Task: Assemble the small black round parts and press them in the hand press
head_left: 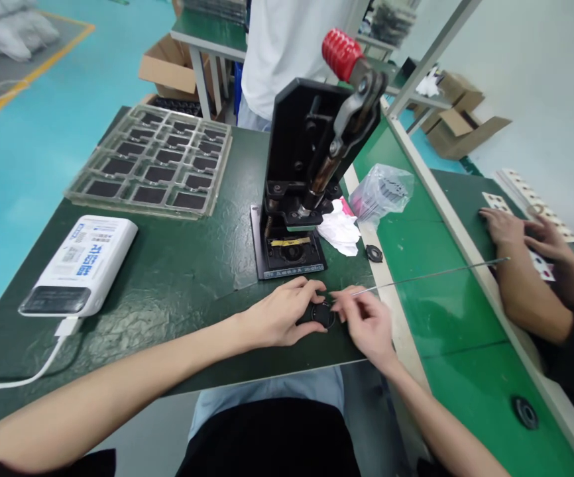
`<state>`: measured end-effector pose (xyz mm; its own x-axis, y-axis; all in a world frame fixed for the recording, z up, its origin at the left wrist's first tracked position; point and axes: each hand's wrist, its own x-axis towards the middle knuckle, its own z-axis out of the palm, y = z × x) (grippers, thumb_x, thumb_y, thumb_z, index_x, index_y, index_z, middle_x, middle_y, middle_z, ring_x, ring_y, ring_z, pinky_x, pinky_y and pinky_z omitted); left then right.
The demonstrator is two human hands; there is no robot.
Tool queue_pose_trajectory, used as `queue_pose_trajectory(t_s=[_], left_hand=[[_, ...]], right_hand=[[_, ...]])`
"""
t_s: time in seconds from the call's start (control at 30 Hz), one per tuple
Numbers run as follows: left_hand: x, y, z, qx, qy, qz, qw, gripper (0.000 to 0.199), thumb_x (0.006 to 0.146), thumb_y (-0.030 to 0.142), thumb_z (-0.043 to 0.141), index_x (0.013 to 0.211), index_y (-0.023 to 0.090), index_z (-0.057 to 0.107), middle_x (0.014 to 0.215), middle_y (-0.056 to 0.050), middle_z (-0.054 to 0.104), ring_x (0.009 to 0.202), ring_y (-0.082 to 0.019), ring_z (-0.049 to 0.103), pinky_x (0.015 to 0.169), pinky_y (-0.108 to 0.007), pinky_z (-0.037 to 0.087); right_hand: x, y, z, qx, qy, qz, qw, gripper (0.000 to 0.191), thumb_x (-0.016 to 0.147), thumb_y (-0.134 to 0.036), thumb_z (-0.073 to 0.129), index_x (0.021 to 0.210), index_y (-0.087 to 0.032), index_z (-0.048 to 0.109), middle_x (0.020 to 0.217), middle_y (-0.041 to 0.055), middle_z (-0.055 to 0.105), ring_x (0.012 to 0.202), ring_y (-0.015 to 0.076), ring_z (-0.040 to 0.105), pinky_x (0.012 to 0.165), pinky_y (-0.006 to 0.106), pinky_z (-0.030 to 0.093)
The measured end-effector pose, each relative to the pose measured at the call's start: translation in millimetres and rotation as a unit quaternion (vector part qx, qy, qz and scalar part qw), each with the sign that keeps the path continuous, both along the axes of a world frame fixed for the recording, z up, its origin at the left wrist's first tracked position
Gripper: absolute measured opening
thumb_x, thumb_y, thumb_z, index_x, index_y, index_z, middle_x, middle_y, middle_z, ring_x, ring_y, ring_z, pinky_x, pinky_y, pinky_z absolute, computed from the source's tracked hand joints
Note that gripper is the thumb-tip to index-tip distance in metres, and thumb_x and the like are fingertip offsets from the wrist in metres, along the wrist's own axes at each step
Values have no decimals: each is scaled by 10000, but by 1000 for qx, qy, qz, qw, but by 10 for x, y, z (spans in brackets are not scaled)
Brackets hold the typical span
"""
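Observation:
My left hand [284, 313] is closed round a small black part with a round centre [321, 315], held low over the table near its front edge. Beside it my right hand [369, 326] pinches a thin metal rod [431, 273]. The rod's near end meets the black part's right side, and its long free end points off to the right. Beyond my hands stands a black hand press [287, 146] with a red grip [341, 55] on its lever. A strip of yellow tape [290, 242] lies across the press's base.
On the left are a clear tray [160, 156] of dark pads and a white power bank [81, 265] with a cable. White tissue [341, 228], a bagged bundle [382, 192] and a black ring [374, 253] lie right. Another black part [525, 412] sits on the green belt [446, 331]; a co-worker's hands [506, 228] are beyond.

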<state>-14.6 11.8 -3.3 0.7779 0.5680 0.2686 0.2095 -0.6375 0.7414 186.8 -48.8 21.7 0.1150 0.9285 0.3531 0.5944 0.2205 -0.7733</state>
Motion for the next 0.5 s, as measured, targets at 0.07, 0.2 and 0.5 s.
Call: queue_pose_trajectory(t_s=[0.07, 0.2, 0.5], left_hand=[[-4, 8, -6, 6, 3, 0, 1000, 605, 886, 369, 814, 1318, 189, 430, 1132, -105, 717, 1123, -287, 652, 930, -422, 573], [-50, 67, 64, 47, -8, 7, 999, 598, 904, 384, 794, 1342, 176, 442, 1132, -107, 707, 1100, -271, 660, 885, -392, 588], [-280, 481, 280, 197, -10, 289, 937, 370, 888, 405, 789, 1109, 184, 591, 1017, -56, 714, 968, -242, 667, 880, -386, 561]], right_hand=[[117, -66, 68, 76, 34, -106, 991, 266, 1044, -331, 552, 865, -185, 683, 667, 4, 639, 507, 118, 545, 493, 240, 443], [359, -387, 51, 129, -3, -121, 984, 184, 1043, -260, 550, 1037, -198, 723, 758, 17, 661, 583, 129, 571, 558, 257, 471], [396, -611, -209, 57, 8, -136, 989, 267, 1067, -318, 503, 962, -181, 706, 765, 26, 652, 573, 128, 561, 545, 259, 479]])
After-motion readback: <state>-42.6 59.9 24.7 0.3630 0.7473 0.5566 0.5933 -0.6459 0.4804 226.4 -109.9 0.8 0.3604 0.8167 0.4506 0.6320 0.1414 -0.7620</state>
